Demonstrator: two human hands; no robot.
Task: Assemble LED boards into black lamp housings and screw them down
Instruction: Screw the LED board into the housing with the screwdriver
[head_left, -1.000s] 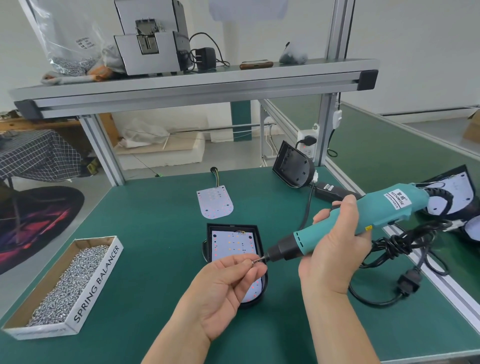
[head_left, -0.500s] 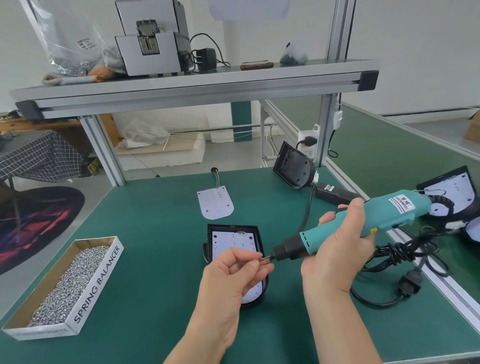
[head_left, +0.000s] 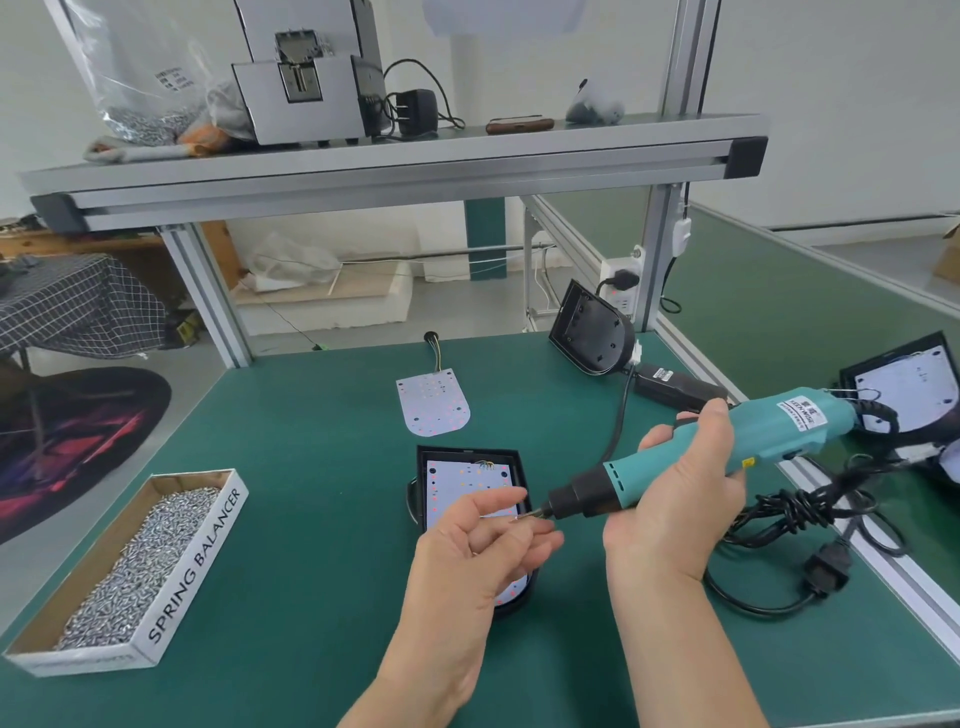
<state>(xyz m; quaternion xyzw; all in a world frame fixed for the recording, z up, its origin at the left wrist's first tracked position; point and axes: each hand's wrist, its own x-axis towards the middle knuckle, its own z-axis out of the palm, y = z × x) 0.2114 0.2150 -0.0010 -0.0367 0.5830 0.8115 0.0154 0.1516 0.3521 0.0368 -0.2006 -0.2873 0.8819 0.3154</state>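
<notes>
At mid frame, the right hand (head_left: 675, 493) grips the screwdriver (head_left: 769, 436). Loose fingers of the left hand (head_left: 467, 561) touch its tip.

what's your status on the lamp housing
Right hand grips electric screwdriver. Left hand at bit tip, grip unclear. LED board seated in black lamp housing. Left hand covers its near end.
</notes>
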